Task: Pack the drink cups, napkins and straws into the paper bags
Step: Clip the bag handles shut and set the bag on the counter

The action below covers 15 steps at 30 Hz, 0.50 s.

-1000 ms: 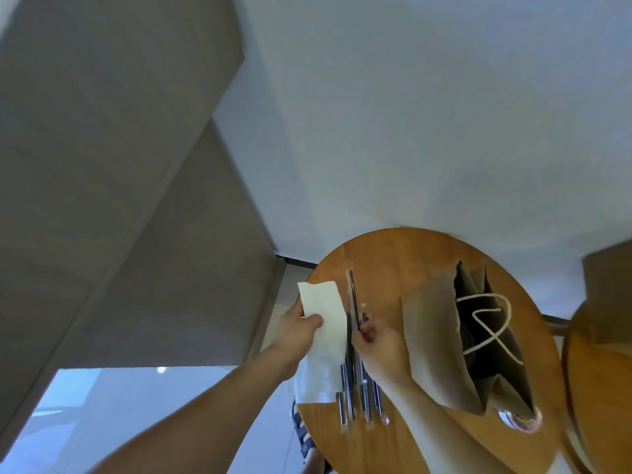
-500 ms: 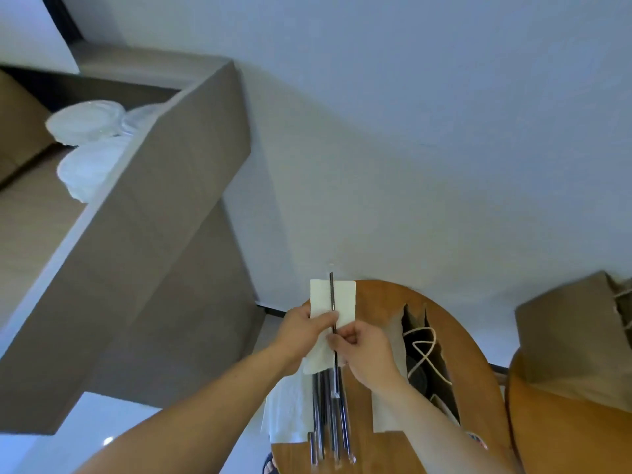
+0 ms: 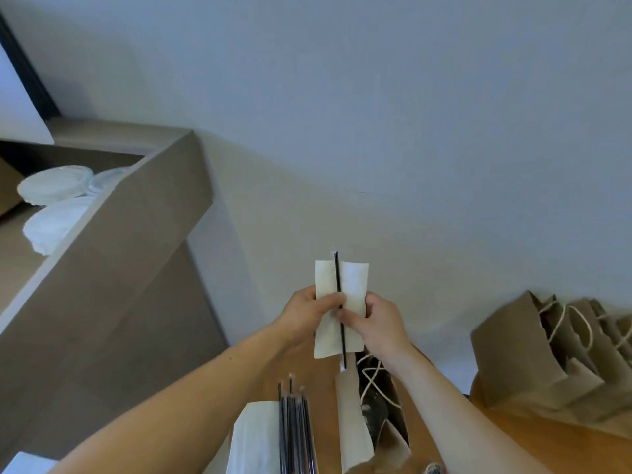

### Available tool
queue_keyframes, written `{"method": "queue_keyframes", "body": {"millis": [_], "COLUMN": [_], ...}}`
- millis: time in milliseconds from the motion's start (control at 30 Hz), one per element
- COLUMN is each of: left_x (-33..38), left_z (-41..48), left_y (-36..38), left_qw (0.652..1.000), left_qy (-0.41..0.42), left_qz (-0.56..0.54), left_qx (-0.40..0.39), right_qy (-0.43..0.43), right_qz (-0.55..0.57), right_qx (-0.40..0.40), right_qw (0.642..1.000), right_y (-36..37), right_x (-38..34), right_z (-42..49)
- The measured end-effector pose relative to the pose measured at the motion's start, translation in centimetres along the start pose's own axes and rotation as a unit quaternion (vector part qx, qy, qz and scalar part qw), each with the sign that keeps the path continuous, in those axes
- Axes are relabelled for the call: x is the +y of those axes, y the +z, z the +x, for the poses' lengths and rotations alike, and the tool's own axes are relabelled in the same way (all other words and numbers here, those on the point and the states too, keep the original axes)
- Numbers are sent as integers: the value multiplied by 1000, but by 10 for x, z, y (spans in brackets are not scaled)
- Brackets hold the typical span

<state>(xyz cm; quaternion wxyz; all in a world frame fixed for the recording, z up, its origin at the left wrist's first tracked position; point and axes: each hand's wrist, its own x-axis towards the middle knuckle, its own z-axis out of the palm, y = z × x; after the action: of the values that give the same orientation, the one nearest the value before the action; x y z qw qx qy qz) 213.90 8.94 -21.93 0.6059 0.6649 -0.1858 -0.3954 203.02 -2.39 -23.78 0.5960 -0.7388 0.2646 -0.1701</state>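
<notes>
A pale wall [image 3: 376, 114] fills the upper frame. At left, a grey-brown counter ledge [image 3: 113, 268] shelters translucent plastic containers [image 3: 54, 186]. Two wooden tabletops, one at bottom centre [image 3: 323, 391], another at lower right [image 3: 533, 436].

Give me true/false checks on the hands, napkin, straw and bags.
1. The left hand grips the white paper napkin; the right hand pinches the thin black straw against it. True.
2. Napkin and straw sit inside the open brown paper bag. False: both are held outside it.
3. A bundle of wrapped straws lies on the wooden table. True.
4. Only one bag shows. False: a row of brown paper bags stands at right.
</notes>
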Motion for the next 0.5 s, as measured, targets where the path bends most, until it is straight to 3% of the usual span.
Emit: {"method": "queue_keyframes", "body": {"millis": [200, 300, 433, 500], "left_x": [-8, -35, -88, -105], "left_z": [14, 14, 2, -1], "left_y": [22, 18, 19, 33], "left_qw": [1000, 993, 917, 881], "left_qy": [-8, -49, -143, -178], "left_qz": [-13, 104, 335, 407], "left_qx": [-6, -34, -161, -165], "right_qy": [-1, 7, 24, 36], "right_qz": [-37, -25, -1, -27], "right_qx": [-6, 79, 137, 121], "right_qw": [999, 997, 990, 992], "right_y": [-35, -53, -64, -56], "right_x": [11, 21, 40, 54], "right_z": [14, 25, 39, 41]}}
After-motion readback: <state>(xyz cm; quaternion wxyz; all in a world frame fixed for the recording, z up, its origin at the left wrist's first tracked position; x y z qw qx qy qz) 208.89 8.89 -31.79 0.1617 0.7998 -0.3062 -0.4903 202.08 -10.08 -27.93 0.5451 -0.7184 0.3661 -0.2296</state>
